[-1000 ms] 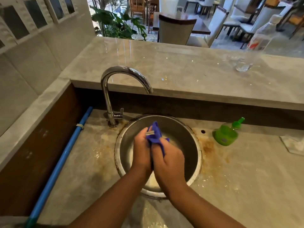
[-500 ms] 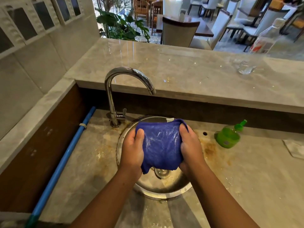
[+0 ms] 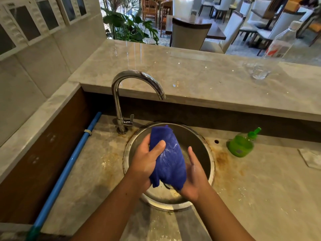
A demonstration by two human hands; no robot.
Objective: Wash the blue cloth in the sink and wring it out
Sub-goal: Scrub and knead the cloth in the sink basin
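The wet blue cloth (image 3: 167,159) hangs bunched above the round steel sink (image 3: 205,150), with soap streaks on it. My left hand (image 3: 147,160) grips its left side, thumb across the front. My right hand (image 3: 195,173) lies along the cloth's right edge with straight fingers, palm turned toward the cloth. The curved chrome tap (image 3: 119,94) stands behind the sink at the left; no water runs from its spout.
A green soap bottle (image 3: 240,146) lies on the wet, stained counter right of the sink. A blue pipe (image 3: 69,164) runs along the left wall. On the raised marble ledge (image 3: 191,80) behind stand a glass (image 3: 259,73) and a clear bottle (image 3: 281,44).
The cloth went from balled between both hands to spread wide, and is now gathered narrower in my left hand. My right hand has let go and opened flat beside it.
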